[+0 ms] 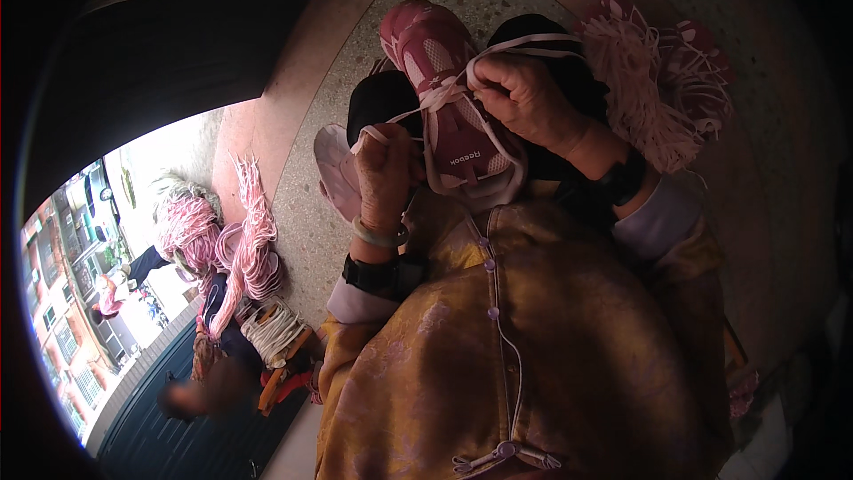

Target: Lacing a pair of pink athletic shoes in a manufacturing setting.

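A dark pink sneaker (462, 138) with mesh panels sits between my dark-clothed knees, its toe pointing away from me and its tongue toward me. Pale pink shoelace (442, 93) crosses over its eyelets, and both ends stretch out sideways. My left hand (386, 167) is closed on one lace end, left of the shoe. To the right and a little farther off, my right hand (524, 100) pinches the other end, with a loose length trailing past it over my right knee. Beside my left wrist, a second, paler shoe (335, 171) is partly hidden.
Bundles of pink laces (644, 84) lie on the speckled floor (306, 204) at the right, beside dark pink shoes. More pink bundles (249, 240) are at the left, near white cord (277, 333) on a wooden frame. A person (213, 382) is there, before a bright street opening.
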The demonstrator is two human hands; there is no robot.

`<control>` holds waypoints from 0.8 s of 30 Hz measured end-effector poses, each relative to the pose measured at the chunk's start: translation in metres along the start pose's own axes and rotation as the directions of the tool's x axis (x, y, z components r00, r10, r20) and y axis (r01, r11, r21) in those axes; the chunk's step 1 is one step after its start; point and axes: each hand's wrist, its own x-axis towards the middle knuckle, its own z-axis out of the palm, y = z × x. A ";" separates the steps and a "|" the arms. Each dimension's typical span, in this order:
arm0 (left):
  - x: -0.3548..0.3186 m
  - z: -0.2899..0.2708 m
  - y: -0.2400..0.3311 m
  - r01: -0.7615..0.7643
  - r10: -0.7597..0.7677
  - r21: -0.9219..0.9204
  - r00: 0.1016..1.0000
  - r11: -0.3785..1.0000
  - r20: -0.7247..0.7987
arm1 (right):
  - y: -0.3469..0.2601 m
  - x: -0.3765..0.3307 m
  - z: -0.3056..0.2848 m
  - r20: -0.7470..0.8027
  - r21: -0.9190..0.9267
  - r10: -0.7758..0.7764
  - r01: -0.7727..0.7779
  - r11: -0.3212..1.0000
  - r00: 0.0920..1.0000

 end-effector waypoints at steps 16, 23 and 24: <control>0.000 0.004 -0.004 -0.045 0.045 0.019 0.999 0.999 0.012 | 0.006 0.000 0.015 -0.103 -0.218 -0.231 0.204 0.954 0.968; 0.001 0.005 -0.008 -0.141 0.141 0.070 0.990 0.987 0.006 | 0.003 -0.008 0.005 -0.050 -0.134 0.180 -0.185 0.973 0.982; 0.002 0.006 -0.010 -0.152 0.152 0.064 0.988 0.986 0.014 | 0.006 -0.013 0.004 -0.067 -0.228 0.155 -0.167 0.959 0.986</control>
